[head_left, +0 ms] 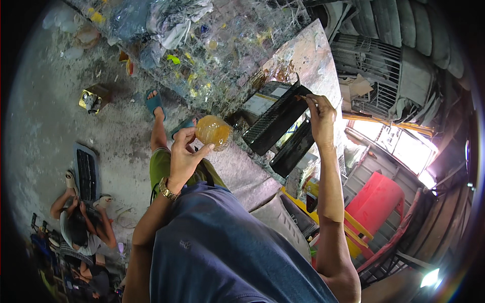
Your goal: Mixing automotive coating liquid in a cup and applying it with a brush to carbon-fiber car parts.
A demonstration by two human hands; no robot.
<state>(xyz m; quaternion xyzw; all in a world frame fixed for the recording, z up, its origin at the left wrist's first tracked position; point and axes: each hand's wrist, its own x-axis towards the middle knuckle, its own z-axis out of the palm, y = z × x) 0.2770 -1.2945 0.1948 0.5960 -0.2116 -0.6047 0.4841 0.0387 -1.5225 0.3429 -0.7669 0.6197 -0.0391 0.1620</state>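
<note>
Concrete floor (45, 126): grey and stained, filling much of the left side of my head view.
Littered heap (217, 70): pale tangled strands and clear film, top centre; I cannot sort the pieces.
Pale bench (316, 53): smeared surface beside the heap; I judge it brings the work within arm's reach.
Crouched co-worker (81, 222): lower left, well apart from the bench, beside a dark panel (87, 171) on the floor.
Long black part (275, 121): woven-looking sheen, lying slantwise at the bench, its upper end under the right hand.
Short black part (294, 151): alongside the long one, a gap between; I suspect the spacing keeps edges reachable.
Right hand (323, 116): narrow pinch, fingertips at the long part's upper end; I cannot tell whether anything sits between them.
Left hand (184, 156): thumb and fingers curled around the cup, gripping its sides, likely to keep the contents steady and near the parts.
Clear cup (214, 133): amber contents, held left of the long part, apart from it.
Gold-toned watch (166, 189): on the left wrist.
</note>
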